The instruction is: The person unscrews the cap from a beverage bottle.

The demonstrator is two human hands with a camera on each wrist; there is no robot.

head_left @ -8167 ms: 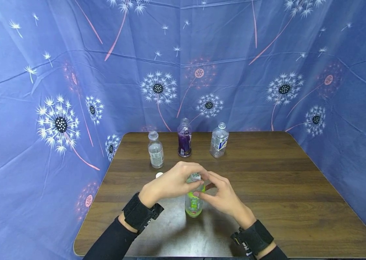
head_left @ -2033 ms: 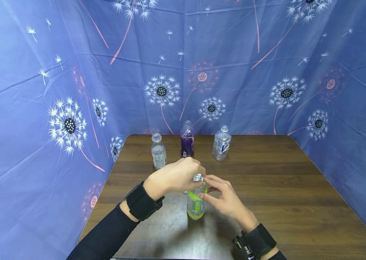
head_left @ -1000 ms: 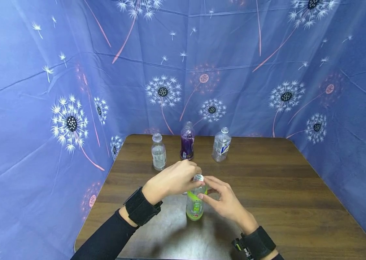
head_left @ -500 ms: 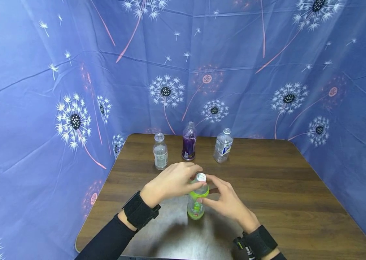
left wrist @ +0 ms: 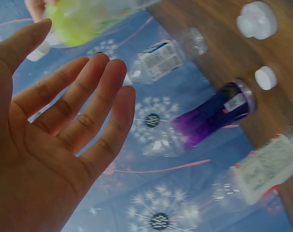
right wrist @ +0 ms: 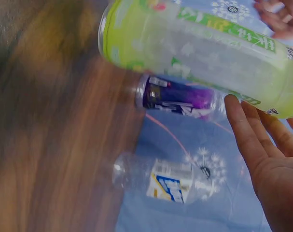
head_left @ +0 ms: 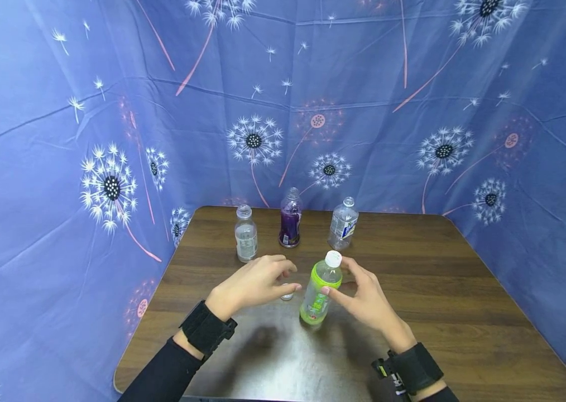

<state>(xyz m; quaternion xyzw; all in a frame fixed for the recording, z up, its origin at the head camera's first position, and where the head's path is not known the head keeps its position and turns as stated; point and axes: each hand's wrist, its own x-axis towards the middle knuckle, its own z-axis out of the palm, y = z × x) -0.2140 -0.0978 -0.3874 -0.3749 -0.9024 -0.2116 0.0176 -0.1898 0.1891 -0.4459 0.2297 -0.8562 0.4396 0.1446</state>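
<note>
A clear plastic bottle with a bright green label (head_left: 317,298) tilts to the right in the head view, a white cap (head_left: 333,258) on its neck. My right hand (head_left: 365,298) grips its upper part between thumb and fingers. In the right wrist view the green-labelled bottle (right wrist: 199,53) lies across the top of the picture. My left hand (head_left: 255,285) is off to the left of the bottle, holding nothing, its fingers relaxed. The left wrist view shows its palm (left wrist: 45,159) bare. Just beyond the left fingertips, a small white cap (head_left: 287,296) lies on the table.
Three uncapped bottles stand at the back of the wooden table (head_left: 413,268): a clear one (head_left: 246,240), a purple one (head_left: 290,223) and a clear one with a blue-and-white label (head_left: 343,226). Loose white caps (left wrist: 266,78) lie on the table. A blue dandelion-print cloth (head_left: 363,84) hangs behind.
My left hand has let go of the bottle's capped top and drawn back to the left. My right hand has moved the bottle to the right and tilted it.
</note>
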